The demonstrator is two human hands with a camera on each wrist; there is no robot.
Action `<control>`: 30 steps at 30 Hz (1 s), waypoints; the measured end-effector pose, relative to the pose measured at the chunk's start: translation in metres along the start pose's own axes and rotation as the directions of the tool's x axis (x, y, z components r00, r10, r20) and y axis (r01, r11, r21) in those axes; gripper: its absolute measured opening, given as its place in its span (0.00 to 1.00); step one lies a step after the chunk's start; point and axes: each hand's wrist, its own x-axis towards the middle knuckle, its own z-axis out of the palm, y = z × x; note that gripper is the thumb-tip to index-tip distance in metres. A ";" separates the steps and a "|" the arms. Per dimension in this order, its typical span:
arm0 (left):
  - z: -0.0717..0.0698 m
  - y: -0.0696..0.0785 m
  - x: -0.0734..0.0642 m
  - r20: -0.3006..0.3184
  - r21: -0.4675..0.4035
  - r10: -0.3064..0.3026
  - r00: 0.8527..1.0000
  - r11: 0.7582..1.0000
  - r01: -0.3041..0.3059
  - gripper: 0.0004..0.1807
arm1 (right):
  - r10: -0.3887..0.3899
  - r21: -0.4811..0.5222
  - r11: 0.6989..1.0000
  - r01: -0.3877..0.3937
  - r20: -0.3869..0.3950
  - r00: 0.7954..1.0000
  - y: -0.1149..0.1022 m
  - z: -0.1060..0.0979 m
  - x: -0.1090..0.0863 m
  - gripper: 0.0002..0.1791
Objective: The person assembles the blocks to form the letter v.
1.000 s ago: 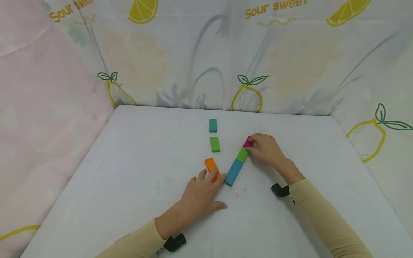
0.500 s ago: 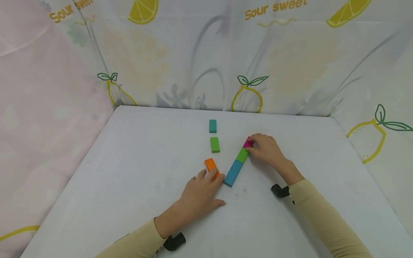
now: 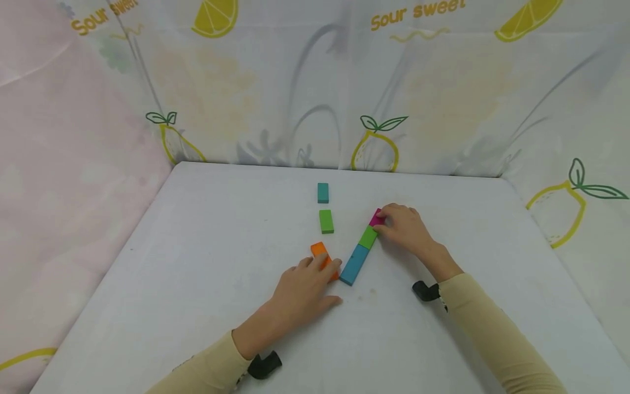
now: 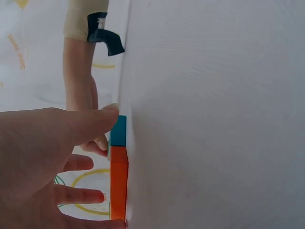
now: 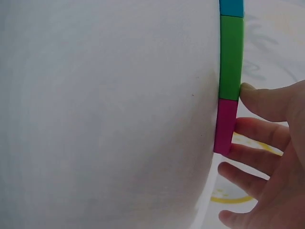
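In the head view, a diagonal row on the white table joins a blue block (image 3: 354,265), a green block (image 3: 368,237) and a magenta block (image 3: 376,218). My right hand (image 3: 406,229) touches the row's upper end. In the right wrist view its thumb meets the green block (image 5: 231,57) near the seam, while extended fingers touch the magenta block (image 5: 225,126). An orange block (image 3: 318,249) slants towards the blue block's lower end, forming a V. Over it lies my left hand (image 3: 301,287), fingers spread and partly covering it; its thumb points right, off the blocks.
Another green block (image 3: 326,221) and a teal block (image 3: 322,193) lie apart, one behind the other, beyond the V. The white table (image 3: 221,246) meets a lemon-printed cloth (image 3: 275,82) at the back. Black wrist mounts (image 3: 264,365) hang under both sleeves.
My left hand has shifted slightly up and its thumb has drawn closer to the blocks; more of the orange block's lower end shows. The right hand stays at the magenta block.
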 end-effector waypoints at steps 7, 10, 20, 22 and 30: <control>-0.001 -0.007 0.006 -0.039 -0.057 -0.028 0.999 0.998 0.025 0.37 | -0.003 -0.003 1.000 0.003 -0.009 1.000 0.004 0.001 -0.001 0.15; 0.000 -0.011 0.009 -0.095 -0.060 -0.024 0.995 0.998 0.019 0.35 | 0.000 -0.001 1.000 0.000 -0.008 1.000 0.006 0.001 -0.001 0.15; 0.001 -0.023 0.022 -0.163 -0.082 -0.057 0.985 0.996 0.044 0.31 | 0.004 -0.005 1.000 -0.004 -0.001 1.000 0.005 -0.002 -0.003 0.16; 0.000 -0.025 0.027 -0.148 -0.095 -0.068 0.987 0.994 0.054 0.30 | -0.005 -0.011 1.000 0.005 -0.003 1.000 0.005 -0.001 -0.002 0.15; -0.003 -0.039 0.041 -0.142 -0.084 -0.091 0.986 0.993 0.080 0.30 | -0.010 -0.013 1.000 0.010 0.002 1.000 0.004 0.000 0.001 0.15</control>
